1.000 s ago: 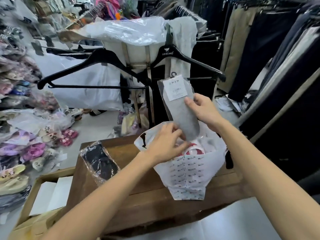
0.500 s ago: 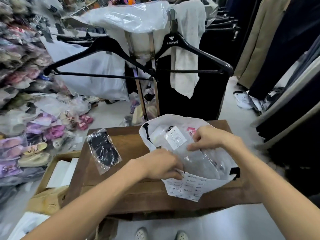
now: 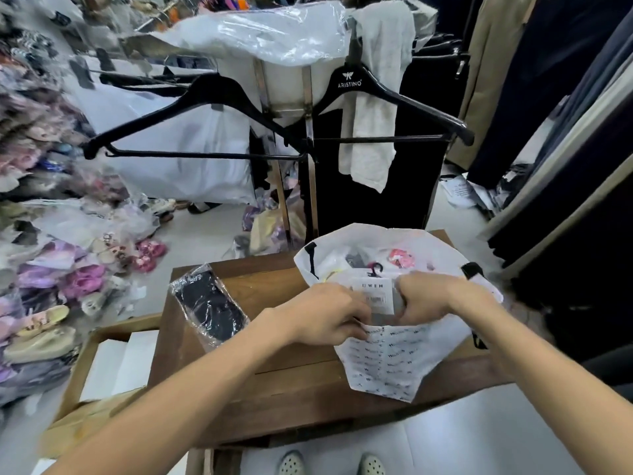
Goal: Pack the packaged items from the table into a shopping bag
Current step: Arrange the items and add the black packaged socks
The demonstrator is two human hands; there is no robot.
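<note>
Tucking the grey pack (image 3: 371,296) down into the bag (image 3: 394,358), the person has both hands at the bag's near rim. A second ago that pack was held upright above the opening; now it lies low inside, with only its white label and small black hook showing between the knuckles. The left hand (image 3: 329,313) has its fingers curled over the rim and the pack's edge, pinching them together. The right hand (image 3: 428,296) is curled too, gripping the pack's other side where it meets the plastic. Behind the label, further in, I can see pink and dark packets already stowed. So this item looks as good as packed; it probably only needs letting go. What remains on the table (image 3: 301,378) is one black pack (image 3: 209,303) in clear wrap, lying flat to the left of the bag and well apart from both hands. That would be the next thing to fetch.
</note>
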